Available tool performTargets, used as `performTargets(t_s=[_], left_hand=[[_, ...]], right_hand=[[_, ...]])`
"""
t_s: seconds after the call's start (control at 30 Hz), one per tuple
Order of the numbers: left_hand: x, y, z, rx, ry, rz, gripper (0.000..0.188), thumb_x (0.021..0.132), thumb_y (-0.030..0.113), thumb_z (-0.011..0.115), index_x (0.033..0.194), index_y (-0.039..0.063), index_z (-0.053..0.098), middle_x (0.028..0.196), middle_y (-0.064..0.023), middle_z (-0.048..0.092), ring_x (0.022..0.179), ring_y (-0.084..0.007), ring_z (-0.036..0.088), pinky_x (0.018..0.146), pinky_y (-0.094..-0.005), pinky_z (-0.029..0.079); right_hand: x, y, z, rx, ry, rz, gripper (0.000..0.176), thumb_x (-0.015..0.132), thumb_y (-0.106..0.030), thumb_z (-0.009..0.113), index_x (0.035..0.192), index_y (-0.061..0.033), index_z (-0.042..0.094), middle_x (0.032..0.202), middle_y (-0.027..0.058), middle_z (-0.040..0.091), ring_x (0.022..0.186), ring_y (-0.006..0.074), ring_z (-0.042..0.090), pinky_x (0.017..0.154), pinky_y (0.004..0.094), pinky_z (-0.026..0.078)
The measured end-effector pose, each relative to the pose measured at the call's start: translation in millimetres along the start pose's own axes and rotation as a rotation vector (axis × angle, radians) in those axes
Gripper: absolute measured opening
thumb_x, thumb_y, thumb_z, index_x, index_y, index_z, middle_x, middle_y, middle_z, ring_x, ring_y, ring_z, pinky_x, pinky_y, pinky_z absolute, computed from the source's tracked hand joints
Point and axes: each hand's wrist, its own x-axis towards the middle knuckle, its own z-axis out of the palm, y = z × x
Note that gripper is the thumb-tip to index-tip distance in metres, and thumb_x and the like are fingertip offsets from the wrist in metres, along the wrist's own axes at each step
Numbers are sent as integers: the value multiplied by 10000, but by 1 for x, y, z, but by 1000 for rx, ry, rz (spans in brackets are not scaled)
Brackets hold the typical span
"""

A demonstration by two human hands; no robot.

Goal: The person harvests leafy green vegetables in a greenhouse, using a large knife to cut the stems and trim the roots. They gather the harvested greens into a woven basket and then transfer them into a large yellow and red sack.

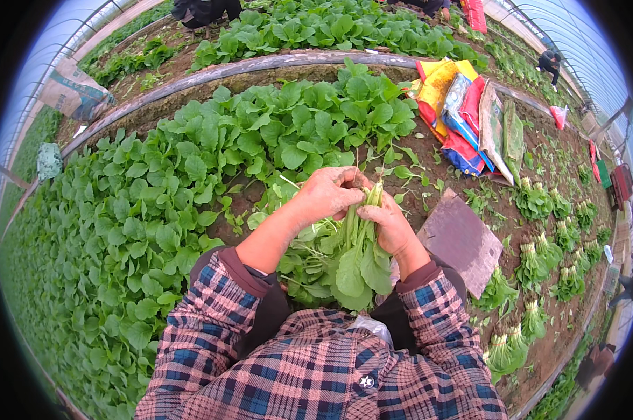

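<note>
Both of my hands meet in front of me at a small bunch of leafy greens (pixel 359 257), its root ends up and its leaves hanging down. My right hand (pixel 392 226) grips the stems from the right, thumb across them. At the root end, my left hand (pixel 329 194) has its fingers bent against the stems; whether it pinches a root or a stem is hidden by the fingers. Thin roots stick up above the hands. Loose greens (pixel 308 262) lie beneath and to the left of the bunch, over my lap.
Growing greens (pixel 153 210) fill the bed at left and ahead. A flat board (pixel 460 241) lies at right, near tied bunches (pixel 534 262) on the soil. Colourful plastic sacks (pixel 453 115) lie beyond. A grey pipe (pixel 290 60) crosses ahead. Other people crouch farther off.
</note>
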Motion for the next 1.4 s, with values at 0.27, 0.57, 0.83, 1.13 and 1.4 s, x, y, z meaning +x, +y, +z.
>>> performTargets(t_s=[0.27, 0.57, 0.83, 1.13, 1.4], left_hand=[[8, -9, -2, 123, 236, 106, 137, 833, 101, 642, 952, 39, 617, 844, 16, 605, 714, -71, 541, 620, -225, 459], [3, 3, 6, 160, 127, 163, 222, 819, 117, 673, 1005, 3, 630, 790, -22, 603, 628, -93, 549, 534, -269, 466], [-5, 24, 7, 171, -19, 23, 239, 850, 95, 671, 1055, -17, 619, 868, -47, 648, 663, -110, 591, 566, -262, 486], [-11, 26, 23, 183, 40, 263, 330, 847, 77, 692, 1167, 41, 621, 994, -45, 631, 855, -102, 575, 788, -276, 487], [-17, -93, -2, 1311, 322, -137, 567, 866, 450, 636, 1376, 258, 481, 1459, -113, 408, 1335, -349, 375, 1049, -582, 321]], right_hand=[[1, 6, -6, -60, 202, -14, 529, 830, 15, 483, 1358, 8, 480, 1222, 70, 595, 1079, 161, 588, 960, 318, 461], [-4, 0, -9, -14, 83, 242, 416, 798, 48, 495, 1210, 18, 542, 1047, 133, 653, 942, 268, 669, 861, 378, 541], [-4, -18, -12, -258, -113, 149, 422, 766, 5, 585, 1188, 7, 580, 1053, 81, 661, 984, 182, 631, 945, 326, 471], [-13, -32, -13, -480, 145, -78, 329, 797, 23, 654, 1122, 6, 612, 854, 12, 653, 779, 126, 636, 753, 279, 506], [-60, -58, -43, -427, 614, -278, 229, 844, 14, 629, 1073, 21, 616, 760, 9, 565, 603, 111, 580, 578, 236, 476]])
